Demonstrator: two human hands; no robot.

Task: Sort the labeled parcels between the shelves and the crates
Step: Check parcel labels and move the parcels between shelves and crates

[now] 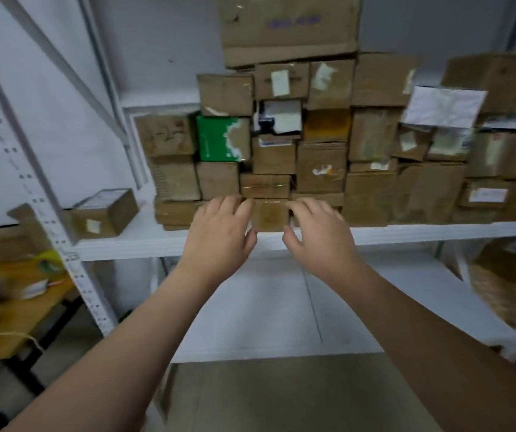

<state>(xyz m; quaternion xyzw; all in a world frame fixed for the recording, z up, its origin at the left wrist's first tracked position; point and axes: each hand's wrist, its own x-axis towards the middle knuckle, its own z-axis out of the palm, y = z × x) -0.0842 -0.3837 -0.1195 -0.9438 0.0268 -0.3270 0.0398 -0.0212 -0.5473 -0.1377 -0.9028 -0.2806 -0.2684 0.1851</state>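
A wall of stacked cardboard parcels fills the white shelf. At the bottom of the stack sits a small brown box, at the shelf's front edge. My left hand rests at its left side and my right hand at its right side, fingers spread and curled toward it. Whether the fingers press on the box I cannot tell. A green-and-white parcel stands higher in the stack. A large carton lies on top.
A lone labelled box sits at the shelf's left end. The perforated white upright stands left of it. A yellow table with clutter is at lower left. A lower white shelf lies beneath. Woven baskets are at right.
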